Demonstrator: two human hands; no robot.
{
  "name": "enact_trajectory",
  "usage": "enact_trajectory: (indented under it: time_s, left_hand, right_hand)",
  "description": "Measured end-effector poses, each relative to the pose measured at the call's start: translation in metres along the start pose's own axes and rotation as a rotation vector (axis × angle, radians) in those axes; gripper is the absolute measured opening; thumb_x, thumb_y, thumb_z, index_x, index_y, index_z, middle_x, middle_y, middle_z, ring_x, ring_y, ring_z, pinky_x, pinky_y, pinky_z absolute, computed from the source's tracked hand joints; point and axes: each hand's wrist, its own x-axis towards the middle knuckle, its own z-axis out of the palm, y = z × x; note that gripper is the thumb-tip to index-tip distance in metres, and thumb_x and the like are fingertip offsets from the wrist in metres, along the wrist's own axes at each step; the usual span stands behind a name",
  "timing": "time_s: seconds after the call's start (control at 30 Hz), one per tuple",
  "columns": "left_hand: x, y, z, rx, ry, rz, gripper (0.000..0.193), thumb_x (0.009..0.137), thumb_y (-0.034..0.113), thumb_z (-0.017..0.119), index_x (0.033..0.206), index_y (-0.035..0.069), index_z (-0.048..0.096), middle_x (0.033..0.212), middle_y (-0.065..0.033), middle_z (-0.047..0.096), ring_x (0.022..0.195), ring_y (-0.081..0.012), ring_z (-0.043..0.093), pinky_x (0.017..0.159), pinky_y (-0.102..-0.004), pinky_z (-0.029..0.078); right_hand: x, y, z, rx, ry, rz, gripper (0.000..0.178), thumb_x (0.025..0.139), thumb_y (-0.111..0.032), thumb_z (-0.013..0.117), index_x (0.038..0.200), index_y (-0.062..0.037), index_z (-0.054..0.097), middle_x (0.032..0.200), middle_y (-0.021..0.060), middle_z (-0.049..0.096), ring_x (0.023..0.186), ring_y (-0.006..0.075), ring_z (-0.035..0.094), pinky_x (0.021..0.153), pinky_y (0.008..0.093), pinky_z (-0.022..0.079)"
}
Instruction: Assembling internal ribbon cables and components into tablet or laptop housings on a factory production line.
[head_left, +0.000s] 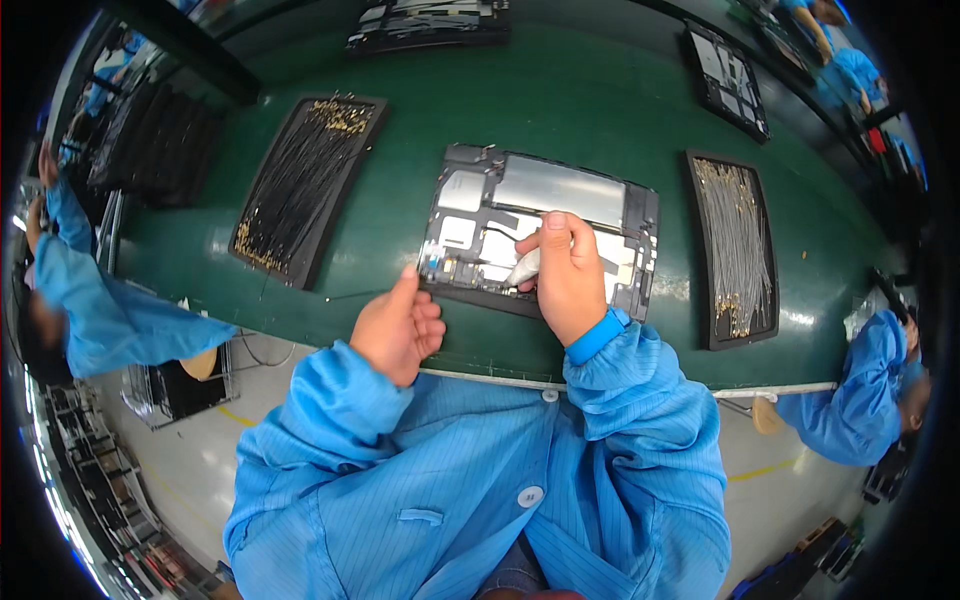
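Note:
An opened tablet-like device (562,190), dark-framed with silvery panels, lies on the green table in front of me. Over its lower right part is my right hand (575,275), fingers curled in and a blue band at the wrist. From its fingers a white pointed piece (525,267) reaches down to the device's inner parts; whether it is a tool or a finger cover I cannot tell. My left hand (398,328) is closed at the device's lower left corner, thumb up. A thin dark cable (365,293) runs from the left into its grip; the exact pinch is hidden.
A black tray (310,190) of dark thin cables stands left, and another tray (735,250) of grey cables right. More opened devices lie at the far edge (430,22) and far right (727,78). People in blue sit at left (120,310) and right (850,390).

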Motion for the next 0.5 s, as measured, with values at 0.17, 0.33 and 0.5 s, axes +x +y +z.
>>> enact_trajectory:
  time_s: [0.17, 0.33, 0.5]
  left_hand:
    - [0.011, 0.004, 0.016, 0.142, 0.259, 0.236, 0.027, 0.078, 0.033, 0.054, 0.079, 0.007, 0.045, 0.061, -0.0001, 0.045, 0.046, -0.0104, 0.044, 0.039, -0.0219, 0.036]
    - [0.026, 0.025, 0.006, 0.178, 0.321, 0.234, 0.031, 0.078, 0.03, 0.054, 0.081, 0.0, 0.047, 0.064, -0.0035, 0.046, 0.045, -0.0114, 0.043, 0.037, -0.0234, 0.037]
    - [0.027, 0.012, 0.01, 0.473, 0.286, 0.508, 0.024, 0.081, 0.025, 0.05, 0.086, 0.001, 0.052, 0.064, -0.0026, 0.047, 0.05, -0.0105, 0.044, 0.042, -0.0237, 0.04]
  right_hand:
    - [0.0, -0.001, 0.0, -0.006, 0.021, 0.012, 0.041, 0.085, -0.037, 0.04, 0.099, 0.0005, 0.043, 0.076, 0.0085, 0.055, 0.061, 0.0112, 0.051, 0.049, 0.023, 0.045]
    - [-0.001, 0.001, 0.005, -0.057, 0.031, -0.011, 0.041, 0.086, -0.037, 0.036, 0.102, 0.0007, 0.038, 0.072, 0.0095, 0.053, 0.052, 0.0117, 0.051, 0.045, 0.0222, 0.041]
    - [-0.003, 0.0, -0.002, -0.025, 0.026, -0.032, 0.042, 0.086, -0.037, 0.036, 0.103, 0.0013, 0.038, 0.073, 0.0095, 0.053, 0.053, 0.0119, 0.052, 0.045, 0.0224, 0.041]
